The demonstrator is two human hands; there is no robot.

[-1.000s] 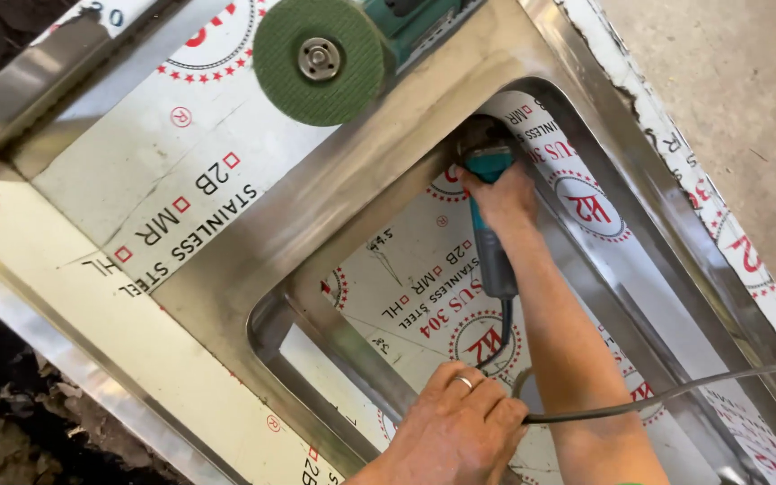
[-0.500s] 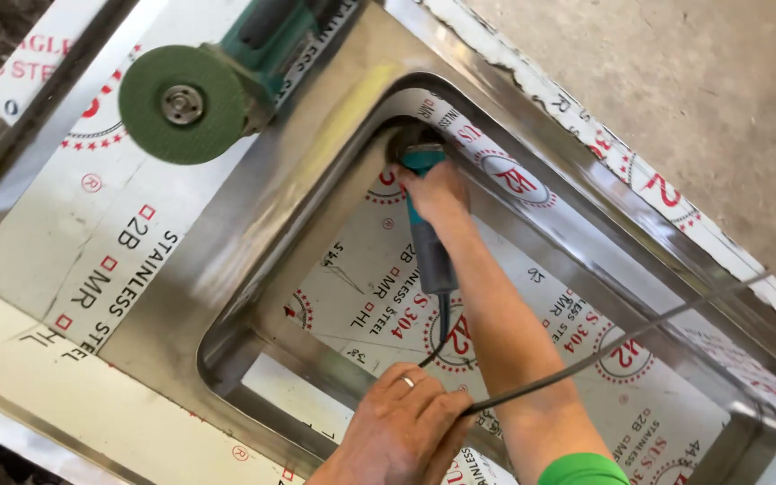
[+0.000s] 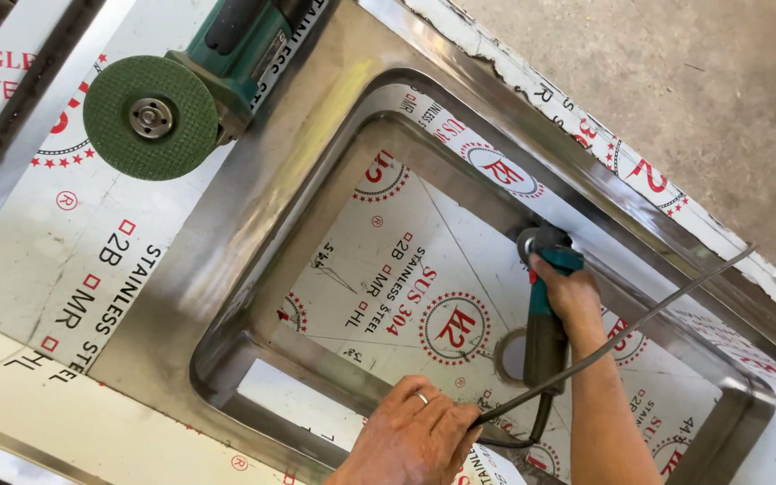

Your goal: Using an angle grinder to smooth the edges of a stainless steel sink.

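My right hand (image 3: 569, 292) grips a teal and black angle grinder (image 3: 545, 346) inside a stainless steel sink basin (image 3: 253, 260). Its head (image 3: 536, 241) presses against the basin's far wall, right of the far corner. My left hand (image 3: 415, 438) sits at the basin's near rim with its fingers curled. The grinder's black power cable (image 3: 639, 323) meets those fingers, then runs up and away to the right. Printed white protective film (image 3: 406, 287) covers the basin floor, and a round drain hole (image 3: 509, 357) shows beside the grinder.
A second teal angle grinder (image 3: 244, 40) with a green disc (image 3: 150, 117) lies on the film-covered drainboard (image 3: 74, 269) at the upper left. Bare concrete floor (image 3: 675, 81) lies beyond the sink's far edge. Torn film hangs along that edge.
My right hand has carried the grinder from the basin's far corner rightward along the far wall. The view has shifted. My left hand stays at the near rim.
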